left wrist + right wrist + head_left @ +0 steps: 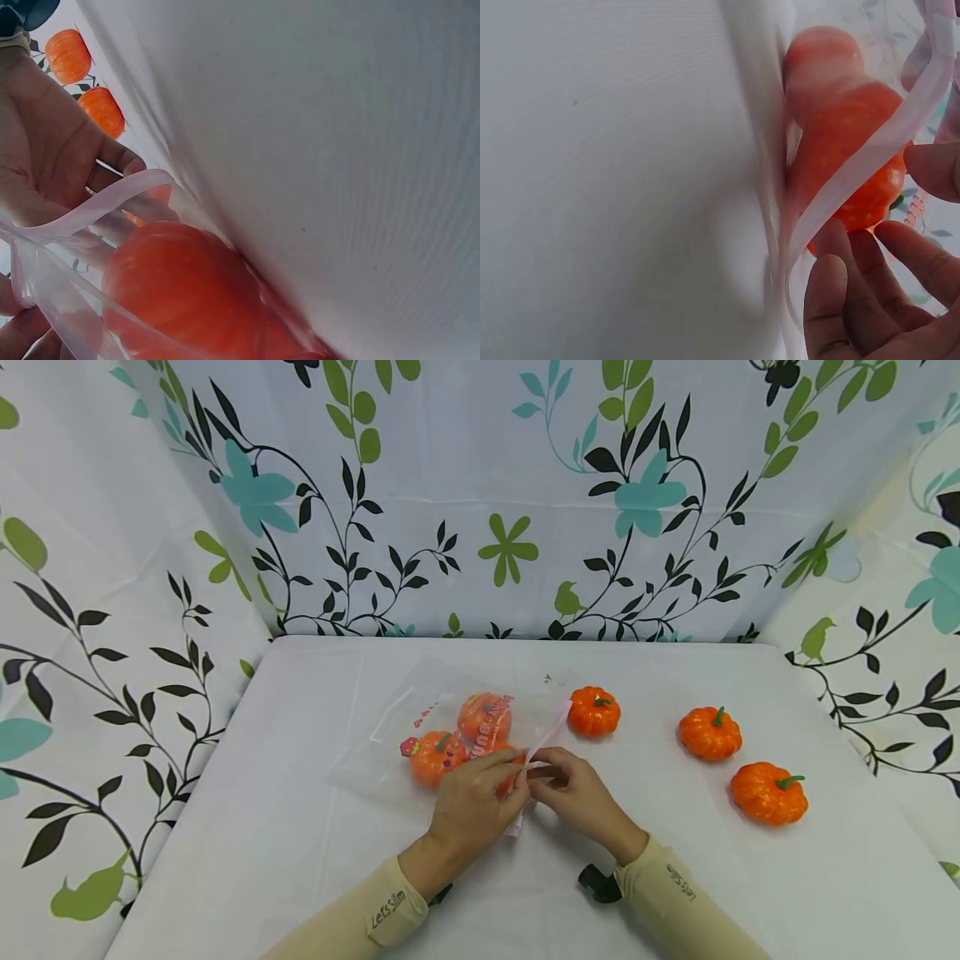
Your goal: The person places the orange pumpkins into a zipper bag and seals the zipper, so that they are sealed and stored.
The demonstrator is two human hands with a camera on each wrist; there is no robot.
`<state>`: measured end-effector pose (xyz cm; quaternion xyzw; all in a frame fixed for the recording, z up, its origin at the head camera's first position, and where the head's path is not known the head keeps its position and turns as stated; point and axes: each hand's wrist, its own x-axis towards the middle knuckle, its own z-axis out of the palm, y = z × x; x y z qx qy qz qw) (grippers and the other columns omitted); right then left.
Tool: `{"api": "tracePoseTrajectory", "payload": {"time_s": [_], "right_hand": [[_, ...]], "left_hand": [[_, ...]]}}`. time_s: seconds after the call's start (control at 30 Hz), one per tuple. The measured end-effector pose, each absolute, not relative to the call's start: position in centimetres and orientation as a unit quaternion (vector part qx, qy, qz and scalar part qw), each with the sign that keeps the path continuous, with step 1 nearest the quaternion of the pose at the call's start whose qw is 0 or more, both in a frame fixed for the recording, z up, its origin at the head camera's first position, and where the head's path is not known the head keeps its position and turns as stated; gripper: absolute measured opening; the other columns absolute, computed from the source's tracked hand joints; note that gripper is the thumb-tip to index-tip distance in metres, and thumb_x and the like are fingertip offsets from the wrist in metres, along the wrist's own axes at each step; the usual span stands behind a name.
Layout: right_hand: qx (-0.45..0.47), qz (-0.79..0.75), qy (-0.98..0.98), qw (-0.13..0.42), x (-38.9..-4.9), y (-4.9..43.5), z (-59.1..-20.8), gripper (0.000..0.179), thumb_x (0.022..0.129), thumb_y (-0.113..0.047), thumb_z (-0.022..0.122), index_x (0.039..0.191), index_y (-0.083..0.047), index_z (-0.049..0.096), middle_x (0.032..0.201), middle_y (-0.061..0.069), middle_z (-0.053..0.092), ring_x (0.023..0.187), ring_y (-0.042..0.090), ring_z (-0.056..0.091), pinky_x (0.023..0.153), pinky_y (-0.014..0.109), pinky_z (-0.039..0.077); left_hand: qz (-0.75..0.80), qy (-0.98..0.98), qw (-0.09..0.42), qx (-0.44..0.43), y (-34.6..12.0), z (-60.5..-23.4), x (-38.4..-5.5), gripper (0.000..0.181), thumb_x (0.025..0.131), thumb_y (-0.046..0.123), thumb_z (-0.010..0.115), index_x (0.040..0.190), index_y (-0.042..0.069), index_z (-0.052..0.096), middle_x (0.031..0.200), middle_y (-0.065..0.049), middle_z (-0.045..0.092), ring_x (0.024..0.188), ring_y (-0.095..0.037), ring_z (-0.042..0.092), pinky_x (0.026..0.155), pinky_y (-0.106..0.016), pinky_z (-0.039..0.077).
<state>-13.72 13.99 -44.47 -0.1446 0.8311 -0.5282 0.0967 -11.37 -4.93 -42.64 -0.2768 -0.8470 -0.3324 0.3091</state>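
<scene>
A clear plastic bag [380, 745] with red print and a pink zip edge [859, 166] lies on the table, holding small orange pumpkins [437, 761]. One pumpkin [184, 289] sits just inside its mouth. At that mouth my left hand [477, 803] pinches the pink edge between thumb and fingers. Opposite it, my right hand [579, 800] has loosely bent, spread fingers [885, 289] at the opening, close beside the pumpkin, with its thumb apart from them. In the left wrist view, some right fingers show through the film.
Three more orange pumpkins lie loose on the white table [285, 827]: one [594, 711] beyond the bag's mouth, another [709, 733] farther right, and one [769, 793] nearest the right side. A leaf-patterned curtain [450, 485] surrounds the table. A black device [599, 884] shows under the right wrist.
</scene>
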Motion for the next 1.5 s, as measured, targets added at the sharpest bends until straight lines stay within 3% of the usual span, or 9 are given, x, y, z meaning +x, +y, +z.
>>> {"api": "tracePoseTrajectory", "payload": {"time_s": [0.3, 0.5, 0.63, 0.83, 0.93, 1.03, 1.17, 1.37, 1.5], "right_hand": [[-0.162, -0.499, 0.85, 0.037, -13.7, 15.3, -44.5, 0.041, 0.093, -0.014, 0.074, 0.131, -0.004, 0.065, 0.125, 0.009, 0.066, 0.107, 0.023, 0.068, 0.088, 0.043, 0.056], [-0.161, -0.407, 0.896, -0.068, -13.6, 16.1, -44.6, 0.036, 0.088, -0.017, 0.078, 0.122, -0.009, 0.071, 0.119, -0.001, 0.067, 0.103, 0.02, 0.066, 0.083, 0.043, 0.057], [-0.147, -0.366, 0.909, -0.138, -13.9, 16.6, -44.3, 0.035, 0.084, -0.017, 0.081, 0.116, -0.009, 0.072, 0.113, 0.003, 0.068, 0.101, 0.025, 0.066, 0.082, 0.045, 0.057], [-0.137, -0.327, 0.913, -0.203, -15.3, 17.4, -43.4, 0.051, 0.077, -0.015, 0.086, 0.123, -0.006, 0.067, 0.124, 0.011, 0.061, 0.109, 0.031, 0.062, 0.092, 0.05, 0.055], [-0.139, -0.32, 0.912, -0.214, -16.0, 17.6, -42.9, 0.07, 0.075, -0.012, 0.088, 0.137, -0.005, 0.057, 0.133, 0.015, 0.054, 0.118, 0.034, 0.057, 0.1, 0.053, 0.05], [-0.142, -0.325, 0.91, -0.216, -16.8, 17.6, -42.4, 0.096, 0.072, -0.008, 0.089, 0.153, -0.009, 0.038, 0.144, 0.018, 0.046, 0.131, 0.035, 0.048, 0.107, 0.055, 0.044], [-0.14, -0.338, 0.905, -0.218, -17.8, 17.7, -42.2, 0.121, 0.068, -0.005, 0.091, 0.163, -0.015, 0.016, 0.152, 0.02, 0.036, 0.139, 0.036, 0.039, 0.11, 0.057, 0.039], [-0.137, -0.323, 0.911, -0.216, -19.0, 18.3, -42.4, 0.132, 0.065, -0.014, 0.096, 0.164, -0.017, 0.008, 0.159, 0.021, 0.026, 0.144, 0.039, 0.03, 0.113, 0.059, 0.033], [-0.117, -0.332, 0.917, -0.187, -19.7, 18.7, -42.6, 0.136, 0.064, -0.02, 0.097, 0.164, -0.016, 0.004, 0.162, 0.02, 0.018, 0.145, 0.041, 0.026, 0.113, 0.062, 0.031]], "left_hand": [[-0.322, -0.854, 0.304, -0.273, -5.0, -42.6, -11.4, 0.015, 0.081, 0.009, 0.08, 0.094, 0.001, 0.08, 0.099, -0.007, 0.077, 0.088, -0.017, 0.075, 0.078, -0.027, 0.059], [-0.322, -0.854, 0.303, -0.272, -5.0, -42.6, -11.3, 0.016, 0.082, 0.01, 0.08, 0.095, 0.001, 0.081, 0.098, -0.008, 0.077, 0.088, -0.018, 0.075, 0.077, -0.027, 0.059], [-0.323, -0.854, 0.306, -0.27, -4.9, -42.7, -11.3, 0.015, 0.081, 0.009, 0.081, 0.094, 0.001, 0.081, 0.098, -0.008, 0.077, 0.088, -0.019, 0.075, 0.076, -0.027, 0.06], [-0.319, -0.858, 0.302, -0.267, -4.9, -42.7, -11.2, 0.015, 0.082, 0.01, 0.081, 0.094, 0.001, 0.081, 0.098, -0.008, 0.077, 0.089, -0.019, 0.075, 0.078, -0.027, 0.059], [-0.319, -0.86, 0.297, -0.265, -4.9, -42.8, -11.2, 0.015, 0.082, 0.01, 0.082, 0.094, 0.002, 0.081, 0.099, -0.007, 0.077, 0.089, -0.018, 0.075, 0.078, -0.027, 0.059], [-0.323, -0.859, 0.297, -0.264, -4.9, -42.9, -11.3, 0.015, 0.081, 0.01, 0.082, 0.094, 0.002, 0.081, 0.098, -0.007, 0.077, 0.089, -0.018, 0.075, 0.078, -0.028, 0.059], [-0.328, -0.854, 0.303, -0.266, -4.9, -43.0, -11.3, 0.015, 0.079, 0.008, 0.083, 0.092, 0.001, 0.08, 0.097, -0.007, 0.077, 0.089, -0.018, 0.075, 0.077, -0.028, 0.06], [-0.328, -0.852, 0.306, -0.268, -4.8, -43.2, -11.3, 0.015, 0.08, 0.009, 0.082, 0.093, 0.001, 0.08, 0.098, -0.007, 0.077, 0.089, -0.017, 0.075, 0.078, -0.028, 0.059], [-0.332, -0.851, 0.305, -0.269, -4.8, -43.1, -11.3, 0.016, 0.081, 0.009, 0.081, 0.094, 0.001, 0.08, 0.099, -0.008, 0.077, 0.09, -0.018, 0.075, 0.079, -0.029, 0.059]]}}
